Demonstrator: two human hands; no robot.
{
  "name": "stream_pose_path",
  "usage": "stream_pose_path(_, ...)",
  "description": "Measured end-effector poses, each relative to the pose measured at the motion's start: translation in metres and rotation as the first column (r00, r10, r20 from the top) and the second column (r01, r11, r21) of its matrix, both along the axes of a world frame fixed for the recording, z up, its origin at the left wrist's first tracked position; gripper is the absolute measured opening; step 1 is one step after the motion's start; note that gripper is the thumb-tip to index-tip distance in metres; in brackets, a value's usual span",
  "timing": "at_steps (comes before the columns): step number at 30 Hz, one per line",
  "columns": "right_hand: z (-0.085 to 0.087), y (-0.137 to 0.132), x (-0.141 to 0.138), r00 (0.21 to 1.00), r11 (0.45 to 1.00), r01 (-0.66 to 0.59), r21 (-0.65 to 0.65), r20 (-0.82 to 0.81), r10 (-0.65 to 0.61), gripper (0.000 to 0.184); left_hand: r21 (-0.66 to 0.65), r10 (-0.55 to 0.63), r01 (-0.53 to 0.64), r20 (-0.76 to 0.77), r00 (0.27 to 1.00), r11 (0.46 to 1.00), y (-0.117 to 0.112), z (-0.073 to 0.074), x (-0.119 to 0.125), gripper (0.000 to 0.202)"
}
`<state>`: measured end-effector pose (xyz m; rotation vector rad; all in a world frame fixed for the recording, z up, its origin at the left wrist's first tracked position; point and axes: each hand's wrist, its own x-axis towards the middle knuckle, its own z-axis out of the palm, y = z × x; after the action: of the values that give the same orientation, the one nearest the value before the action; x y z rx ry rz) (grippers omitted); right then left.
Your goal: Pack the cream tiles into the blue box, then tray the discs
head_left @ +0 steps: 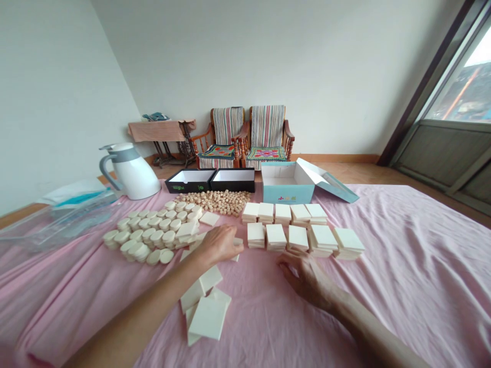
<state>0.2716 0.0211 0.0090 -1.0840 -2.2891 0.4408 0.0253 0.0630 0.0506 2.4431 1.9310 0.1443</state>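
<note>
My left hand [219, 244] reaches over loose square white tiles [208, 318], its fingers closed on a square tile [237, 241] that is mostly hidden beneath it. My right hand [308, 276] rests low on the cloth with its fingers loosely bent and a gap between thumb and forefinger; nothing shows in it. Its fingertips are close to the front row of stacked square tiles [298, 238]; whether they touch is unclear. A second row of tile stacks [283, 212] stands behind. To the left of my left hand are several stacks of round white discs [156, 236].
Small wooden beads [218, 201] lie heaped before two open black boxes [233, 181]. A light-blue box [287, 193] leans against its lid [333, 183]. A white jug [134, 176] and a clear plastic container [57, 222] stand left on the pink cloth [399, 286].
</note>
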Motion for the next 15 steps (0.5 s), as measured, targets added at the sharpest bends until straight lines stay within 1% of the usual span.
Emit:
stream_pose_path(2,0.001,0.000,0.000,1.000,1.000,-0.003,-0.005,0.009,0.003,0.021,-0.018,-0.014,0.013,-0.024,1.000,1.000,-0.003,-0.003,-0.003,0.018)
stream_pose_path(5,0.003,0.000,0.000,1.000,1.000,-0.003,-0.008,0.012,0.003,0.021,-0.053,-0.095,0.093,-0.026,0.995,0.994,-0.007,0.000,-0.013,0.025)
stream_pose_path(8,0.002,-0.001,0.001,1.000,1.000,-0.001,-0.013,0.015,0.001,0.020,-0.121,-0.218,0.217,0.010,0.976,0.969,-0.010,0.004,-0.026,0.046)
stream_pose_path(10,0.002,-0.001,0.001,1.000,1.000,-0.001,-0.022,0.019,0.001,0.020,-0.157,-0.284,0.287,0.042,0.958,0.945,-0.011,0.003,-0.033,0.054)
stream_pose_path(12,0.001,-0.001,0.001,1.000,1.000,-0.002,-0.026,0.017,0.002,0.020,-0.158,-0.314,0.320,0.062,0.947,0.934,-0.013,0.000,-0.036,0.052)
stream_pose_path(15,0.001,0.000,0.000,1.000,1.000,-0.002,-0.031,0.012,0.002,0.019,-0.125,-0.311,0.319,0.082,0.947,0.939,-0.014,-0.004,-0.037,0.044)
